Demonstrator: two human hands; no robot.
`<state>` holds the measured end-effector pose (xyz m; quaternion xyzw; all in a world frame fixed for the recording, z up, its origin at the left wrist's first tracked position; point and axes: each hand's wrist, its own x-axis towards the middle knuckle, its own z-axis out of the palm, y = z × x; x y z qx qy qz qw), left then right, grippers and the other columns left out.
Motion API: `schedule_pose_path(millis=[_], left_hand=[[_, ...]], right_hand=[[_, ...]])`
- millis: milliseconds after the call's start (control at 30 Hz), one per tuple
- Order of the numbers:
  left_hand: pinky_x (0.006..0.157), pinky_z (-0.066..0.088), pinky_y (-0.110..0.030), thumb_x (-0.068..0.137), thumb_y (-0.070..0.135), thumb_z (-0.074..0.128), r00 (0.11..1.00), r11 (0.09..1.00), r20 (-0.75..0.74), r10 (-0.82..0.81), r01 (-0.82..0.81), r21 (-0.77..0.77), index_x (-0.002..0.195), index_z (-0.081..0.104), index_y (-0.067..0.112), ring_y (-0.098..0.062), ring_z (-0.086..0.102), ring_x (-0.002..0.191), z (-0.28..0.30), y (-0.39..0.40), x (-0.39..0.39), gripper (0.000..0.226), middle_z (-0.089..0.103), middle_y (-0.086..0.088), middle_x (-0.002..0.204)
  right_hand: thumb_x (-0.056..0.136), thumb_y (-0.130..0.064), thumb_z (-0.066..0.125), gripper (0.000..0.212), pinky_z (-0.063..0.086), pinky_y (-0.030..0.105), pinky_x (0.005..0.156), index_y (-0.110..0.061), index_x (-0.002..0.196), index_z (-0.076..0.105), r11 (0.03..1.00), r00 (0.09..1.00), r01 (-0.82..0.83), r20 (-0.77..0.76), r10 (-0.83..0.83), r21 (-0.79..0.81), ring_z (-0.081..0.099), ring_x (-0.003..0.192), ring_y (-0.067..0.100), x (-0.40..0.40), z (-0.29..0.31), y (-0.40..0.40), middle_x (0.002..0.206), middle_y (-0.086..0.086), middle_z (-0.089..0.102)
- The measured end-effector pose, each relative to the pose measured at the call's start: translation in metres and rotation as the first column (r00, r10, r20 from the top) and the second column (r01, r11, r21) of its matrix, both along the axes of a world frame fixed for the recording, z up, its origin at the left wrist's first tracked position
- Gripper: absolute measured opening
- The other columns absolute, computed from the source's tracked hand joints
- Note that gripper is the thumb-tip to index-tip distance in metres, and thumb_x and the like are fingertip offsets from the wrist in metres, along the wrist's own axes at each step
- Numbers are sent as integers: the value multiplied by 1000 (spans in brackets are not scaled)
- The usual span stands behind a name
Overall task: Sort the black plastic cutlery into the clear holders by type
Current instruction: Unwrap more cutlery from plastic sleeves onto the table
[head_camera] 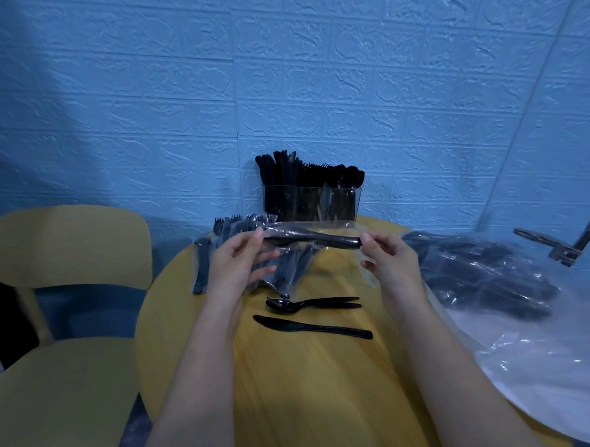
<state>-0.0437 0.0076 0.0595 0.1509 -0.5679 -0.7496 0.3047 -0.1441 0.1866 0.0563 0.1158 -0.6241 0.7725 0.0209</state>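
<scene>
Both hands, left (232,261) and right (388,258), grip a wrapped cutlery piece (316,237) above a round yellow tabletop (327,374). Behind, a blue brick-textured wall (280,72); a yellow chair (63,301) stands left

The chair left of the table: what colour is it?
Yellow; the chair shows clearly in the head view.

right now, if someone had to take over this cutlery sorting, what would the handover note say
Both hands up over the table: left hand and right hand hold one wrapped cutlery pack by its ends, wrapper on.
Clear holder at the back already packed with cutlery.
Loose on the table: a spoon with a fork and a knife, unsorted.
Left: unwrap this pack, sort the loose pieces, then the wrapped pile behind the left hand. Empty wrappers on the right.
</scene>
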Motion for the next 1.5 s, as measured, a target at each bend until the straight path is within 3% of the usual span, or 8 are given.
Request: schedule_pose_path(millis=[233, 433, 633, 800, 1067, 1233, 1367, 1500], left_hand=[[63, 58, -21, 92, 21, 58, 989, 984, 3, 147, -146, -103, 88, 63, 18, -10, 62, 71, -4, -3, -1, 7, 64, -3, 80], [71, 56, -24, 89, 15, 61, 984, 979, 7, 179, -177, -105, 85, 62, 17, -9, 61, 77, -4, -2, -2, 5, 63, 0, 81], [66, 57, -18, 90, 13, 60, 981, 978, -34, 193, -195, -69, 85, 61, 13, -9, 62, 82, -5, -1, -2, 5, 62, -2, 88], [66, 56, -17, 94, 11, 52, 987, 988, -54, 149, -152, -42, 90, 62, 13, -6, 65, 73, -4, 3, -2, 11, 65, -2, 85], [63, 56, -17, 95, 15, 52, 967, 957, -60, 247, -253, -139, 88, 58, 17, -16, 65, 85, -7, 3, -9, 10, 61, -6, 96], [58, 56, -19, 100, 19, 43, 933, 938, -108, 345, -338, 77, 101, 50, 9, -8, 62, 71, -4, -3, -6, 12, 57, -2, 89], [59, 57, -23, 102, 19, 39, 889, 887, -137, 437, -401, 229, 92, 46, 16, -9, 64, 69, -4, -7, -2, 13, 58, 1, 87], [59, 55, -20, 102, 20, 40, 795, 743, -112, 596, -492, 453, 105, 45, 11, -13, 67, 74, -9, -20, 3, 11, 58, -7, 95]], right_hand=[[98, -11, 48, 25, 52, 23, 72, -8, 116, 65, 991, 991, -132, 6, 132, 8, 59, 89, 10, -1, -2, -1, 100, 0, 63], [97, -8, 50, 19, 54, 24, 73, -11, 108, 65, 990, 990, -141, -11, 141, 16, 57, 88, 11, 0, -3, -2, 94, -3, 62], [97, -9, 50, 18, 52, 22, 69, -12, 106, 66, 987, 988, -149, -20, 151, 58, 57, 90, 13, -1, -6, -3, 97, 0, 60], [95, -8, 53, 13, 52, 21, 68, -14, 101, 63, 983, 984, -177, 13, 177, 52, 59, 85, 10, -1, -7, -3, 90, -1, 62], [87, -8, 65, 10, 50, 23, 65, -16, 92, 67, 988, 989, -146, 30, 145, 49, 64, 75, 10, 1, -3, 3, 83, 1, 69], [87, -6, 64, 15, 54, 21, 66, -7, 101, 65, 983, 980, -155, 115, 166, -99, 67, 76, 10, 1, -1, 6, 87, 5, 69], [89, -5, 60, 15, 56, 19, 66, -2, 104, 62, 979, 978, -104, 163, 133, -173, 68, 74, 12, 1, 1, 11, 87, 8, 68], [91, -2, 58, 11, 56, 16, 64, 2, 100, 61, 987, 986, -7, 163, 33, -160, 66, 65, 10, -1, 9, 20, 81, 10, 64]])
